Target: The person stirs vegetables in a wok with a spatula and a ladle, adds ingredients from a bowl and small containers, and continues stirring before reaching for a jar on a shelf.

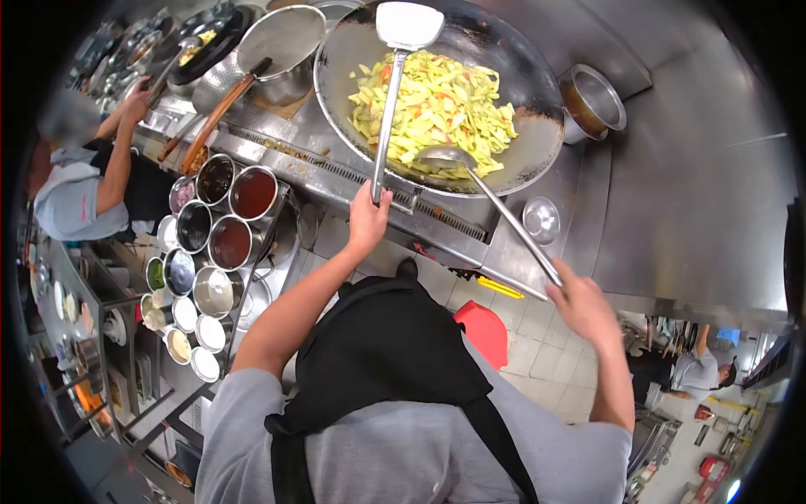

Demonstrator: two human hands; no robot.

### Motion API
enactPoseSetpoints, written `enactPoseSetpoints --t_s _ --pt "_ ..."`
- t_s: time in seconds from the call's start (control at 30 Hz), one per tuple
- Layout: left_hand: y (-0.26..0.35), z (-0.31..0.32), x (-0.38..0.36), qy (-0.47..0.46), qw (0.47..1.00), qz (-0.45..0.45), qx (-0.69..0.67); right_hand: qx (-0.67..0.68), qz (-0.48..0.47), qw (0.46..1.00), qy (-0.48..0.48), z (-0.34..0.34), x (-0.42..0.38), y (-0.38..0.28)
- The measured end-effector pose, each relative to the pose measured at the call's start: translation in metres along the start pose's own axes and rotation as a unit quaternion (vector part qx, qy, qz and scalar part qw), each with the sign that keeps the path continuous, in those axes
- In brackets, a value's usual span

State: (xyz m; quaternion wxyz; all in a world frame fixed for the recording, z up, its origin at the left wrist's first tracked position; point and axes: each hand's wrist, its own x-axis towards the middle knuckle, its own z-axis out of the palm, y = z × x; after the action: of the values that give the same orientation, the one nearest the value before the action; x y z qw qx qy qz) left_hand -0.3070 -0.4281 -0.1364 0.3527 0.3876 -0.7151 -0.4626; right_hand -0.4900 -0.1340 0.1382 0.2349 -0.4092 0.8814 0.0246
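A large wok (336, 109) holds a heap of sliced yellow-green vegetables (445, 105) with some orange pieces. My left hand (369, 220) is closed round the handle of a wok spatula (395, 92), whose broad blade is raised over the wok's far side. My right hand (583, 307), slightly blurred, grips the long handle of a ladle (512, 218). The ladle's bowl rests against the near edge of the vegetables, inside the wok. What lies under the bowl is hidden.
Left of me, a rack carries several round pots of sauces (231, 242) and seasonings. A strainer (281, 42) stands left of the wok, a metal pot (598, 97) and small bowl (541, 220) to its right. A co-worker (84, 193) works at far left; another person (697, 374) is at far right.
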Motion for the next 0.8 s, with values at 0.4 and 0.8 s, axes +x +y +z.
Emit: enactPoseSetpoints --t_s 0.4,0.8 --pt "-0.009 -0.002 -0.002 -0.008 1.0 0.001 -0.028 0.041 -0.067 0.992 0.096 0.02 0.054 -0.04" --pt "-0.03 0.008 -0.001 0.026 0.999 0.044 -0.018 -0.034 0.012 0.996 0.084 0.065 0.126 -0.074"
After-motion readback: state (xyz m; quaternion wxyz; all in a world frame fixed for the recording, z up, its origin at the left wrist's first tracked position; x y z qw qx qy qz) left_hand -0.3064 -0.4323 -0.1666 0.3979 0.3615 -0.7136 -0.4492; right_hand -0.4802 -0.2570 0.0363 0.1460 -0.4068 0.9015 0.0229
